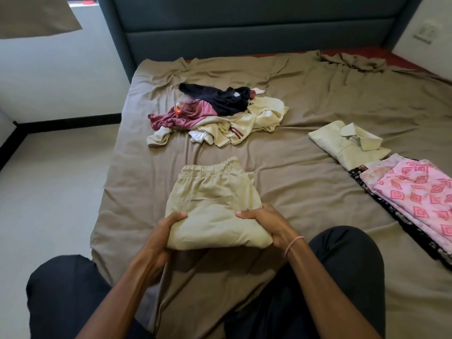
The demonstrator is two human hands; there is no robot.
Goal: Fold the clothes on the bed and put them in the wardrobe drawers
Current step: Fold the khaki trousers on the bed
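Note:
Folded cream trousers [212,204] lie on the bed in front of me, waistband pointing away. My left hand [162,232] grips their near left corner and my right hand [266,225] grips the near right edge, lifting the near fold slightly. Further back sits an unfolded heap [220,116] of black, maroon and cream garments. On the right lie a folded pale green shirt [347,143] and a folded pink patterned garment [415,192] over a black patterned one [391,216].
The bed [305,182] wears a wrinkled brown sheet and has a dark grey headboard [244,23]. Bare floor [53,187] runs along the left side. My knees in dark trousers rest on the bed's near part. No wardrobe is in view.

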